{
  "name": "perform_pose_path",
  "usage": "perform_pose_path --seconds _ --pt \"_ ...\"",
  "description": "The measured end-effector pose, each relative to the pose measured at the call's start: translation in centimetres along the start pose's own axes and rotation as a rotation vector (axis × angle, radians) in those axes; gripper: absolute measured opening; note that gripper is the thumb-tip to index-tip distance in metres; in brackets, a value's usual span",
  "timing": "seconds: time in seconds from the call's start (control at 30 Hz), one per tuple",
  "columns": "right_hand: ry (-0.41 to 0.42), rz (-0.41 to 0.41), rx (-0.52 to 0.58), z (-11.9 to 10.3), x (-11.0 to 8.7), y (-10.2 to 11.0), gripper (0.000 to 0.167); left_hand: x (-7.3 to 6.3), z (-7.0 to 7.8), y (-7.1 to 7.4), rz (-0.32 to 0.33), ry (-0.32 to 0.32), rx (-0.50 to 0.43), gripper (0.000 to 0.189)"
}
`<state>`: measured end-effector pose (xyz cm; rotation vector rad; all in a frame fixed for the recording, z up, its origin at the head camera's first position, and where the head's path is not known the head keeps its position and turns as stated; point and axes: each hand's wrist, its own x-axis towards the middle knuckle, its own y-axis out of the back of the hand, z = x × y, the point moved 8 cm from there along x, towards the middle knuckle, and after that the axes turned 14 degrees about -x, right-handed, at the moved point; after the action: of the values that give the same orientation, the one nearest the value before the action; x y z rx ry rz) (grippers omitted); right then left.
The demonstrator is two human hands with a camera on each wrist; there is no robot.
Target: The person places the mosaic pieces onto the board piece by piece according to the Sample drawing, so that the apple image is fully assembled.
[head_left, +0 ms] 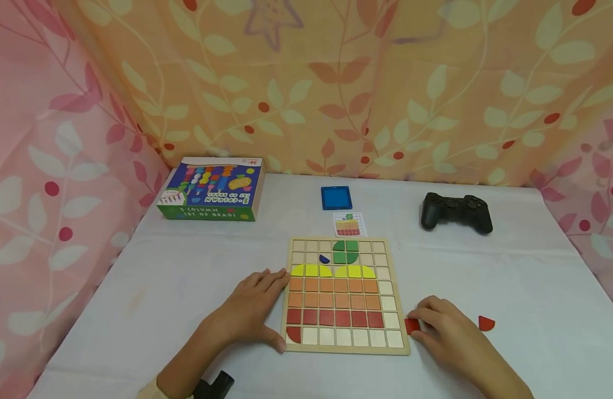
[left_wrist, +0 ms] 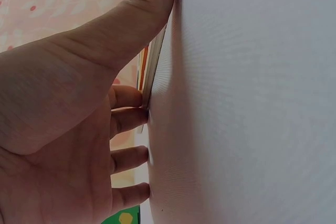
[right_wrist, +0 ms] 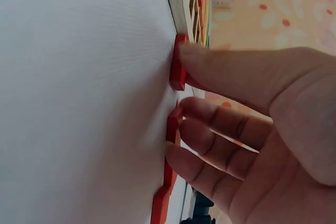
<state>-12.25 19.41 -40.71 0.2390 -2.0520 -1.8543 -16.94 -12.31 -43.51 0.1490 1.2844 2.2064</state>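
Observation:
A wooden grid board lies flat on the white table. Rows of red, orange and yellow pieces fill part of it, with a green group near the top and a red quarter-round piece at the lower left. The left hand rests against the board's left edge, fingers spread and thumb near the bottom corner. Just off the right edge, the right hand pinches a red square tile. More red pieces lie under its other fingers, mostly hidden in the head view.
A loose red quarter-round piece lies right of the right hand. Beyond the board are a picture card, a blue square tray, a bead-set box and a black game controller. Patterned cloth hangs behind.

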Motion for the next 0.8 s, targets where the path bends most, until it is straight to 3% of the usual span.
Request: perform_pose_path --seconds 0.33,0.53,0.8 --pt "-0.050 -0.056 -0.001 -0.1 0.4 -0.1 0.030 -0.1 -0.1 0.1 0.000 -0.005 -0.002 0.131" --pt "-0.025 0.034 -0.005 -0.2 0.7 0.6 0.030 -0.1 -0.1 0.0 -0.002 0.000 -0.003 0.131" --pt "-0.022 0.071 0.000 -0.4 0.8 1.0 0.029 -0.1 0.0 0.1 0.002 0.007 -0.010 0.131"
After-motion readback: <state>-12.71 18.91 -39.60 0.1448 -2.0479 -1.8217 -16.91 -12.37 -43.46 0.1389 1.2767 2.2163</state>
